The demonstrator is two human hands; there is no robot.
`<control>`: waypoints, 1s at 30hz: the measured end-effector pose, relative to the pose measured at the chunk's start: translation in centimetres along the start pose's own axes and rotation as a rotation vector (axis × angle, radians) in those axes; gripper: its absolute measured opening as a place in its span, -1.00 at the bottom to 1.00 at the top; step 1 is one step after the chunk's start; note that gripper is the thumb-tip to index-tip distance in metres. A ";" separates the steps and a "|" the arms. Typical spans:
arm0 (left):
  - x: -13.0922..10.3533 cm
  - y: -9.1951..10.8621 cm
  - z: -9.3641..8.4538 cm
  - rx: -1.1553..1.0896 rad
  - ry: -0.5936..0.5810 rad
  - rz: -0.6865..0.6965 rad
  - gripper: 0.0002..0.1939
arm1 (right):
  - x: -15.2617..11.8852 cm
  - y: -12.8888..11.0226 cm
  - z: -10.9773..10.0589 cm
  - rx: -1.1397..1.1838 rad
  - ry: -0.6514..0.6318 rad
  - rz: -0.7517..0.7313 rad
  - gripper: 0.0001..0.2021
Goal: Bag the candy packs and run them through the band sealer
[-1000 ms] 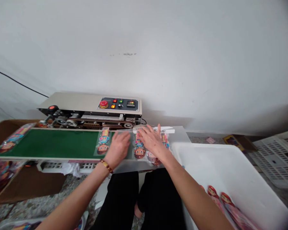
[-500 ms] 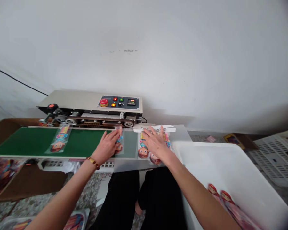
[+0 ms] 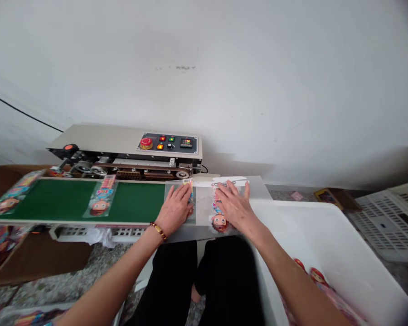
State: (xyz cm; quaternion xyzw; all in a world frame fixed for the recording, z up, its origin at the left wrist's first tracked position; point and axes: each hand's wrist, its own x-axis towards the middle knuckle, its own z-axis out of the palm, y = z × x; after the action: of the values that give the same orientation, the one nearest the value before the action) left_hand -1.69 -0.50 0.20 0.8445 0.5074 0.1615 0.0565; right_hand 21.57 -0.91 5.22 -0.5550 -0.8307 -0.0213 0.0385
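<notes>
My left hand [image 3: 175, 204] lies flat with fingers stretched out on a clear packet [image 3: 190, 194] at the right end of the green conveyor belt [image 3: 64, 199]. Most of that packet is hidden under the hand. My right hand [image 3: 235, 207] is spread over a second packet [image 3: 220, 222], printed with a cartoon face, on a translucent sheet [image 3: 204, 233]. Farther left, two more cartoon packets ride the belt, one near the middle [image 3: 100, 201] and one at the left end [image 3: 12, 199]. Behind the belt stands a sealing machine [image 3: 105, 142] with lit buttons.
A white tub [image 3: 302, 226] at right holds red-haired cartoon packets [image 3: 318, 276]. White plastic crates [image 3: 387, 222] stand beyond it. Below the belt's left end, a cardboard box [image 3: 54, 258] contains packets. Another tray [image 3: 37, 312] sits on the floor at lower left.
Two packets have travelled left along the belt, including the one formerly under my left hand. That hand has shifted right onto another packet. My right hand has moved slightly right.
</notes>
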 end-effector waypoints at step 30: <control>-3.4 -6.6 -2.3 0.027 0.029 -0.142 -0.53 | 3.4 -3.3 1.3 0.073 0.008 -0.061 -0.67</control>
State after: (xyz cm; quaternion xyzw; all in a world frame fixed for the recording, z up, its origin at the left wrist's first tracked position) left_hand -9.43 -0.49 -0.08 0.8048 0.5688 0.1624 0.0492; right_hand 17.20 1.01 4.23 -0.5277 -0.8472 0.0056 0.0613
